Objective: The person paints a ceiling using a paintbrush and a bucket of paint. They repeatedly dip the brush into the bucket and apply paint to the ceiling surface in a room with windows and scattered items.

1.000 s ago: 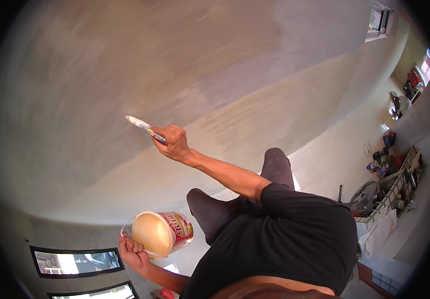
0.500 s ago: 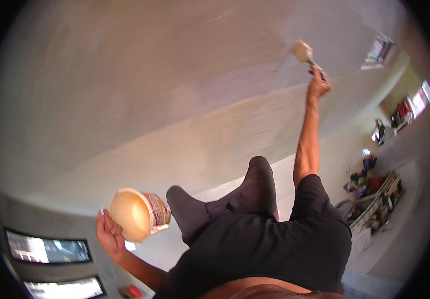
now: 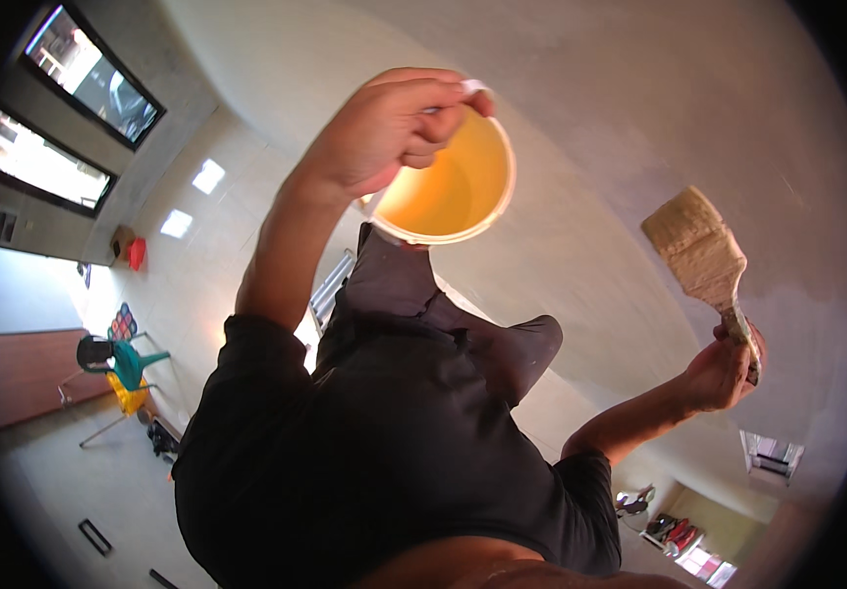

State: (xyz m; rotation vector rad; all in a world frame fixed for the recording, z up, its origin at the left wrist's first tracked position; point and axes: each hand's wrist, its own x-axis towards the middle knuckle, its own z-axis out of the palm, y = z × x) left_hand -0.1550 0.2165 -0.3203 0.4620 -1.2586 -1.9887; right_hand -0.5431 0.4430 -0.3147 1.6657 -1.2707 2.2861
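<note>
My left hand grips the white handle of a paint bucket raised in front of my body, with pale orange-yellow paint inside. Over at the right, my right hand holds a paint brush by its handle, its wide bristles coated in cream paint and tilted upward. The plastered wall, mottled grey and beige, fills the upper right behind both hands. Whether the bristles touch it is unclear.
Two dark-framed windows are at upper left. Tiled floor shows below me, with metal rails beside my legs, perhaps a ladder. Plastic chairs stand at left, a red object lies nearby, and assorted items sit at lower right.
My view has swung round. The bucket has risen from lower left to upper middle; the brush has moved from the middle up and right along the wall, and now appears lower right, bristles up.
</note>
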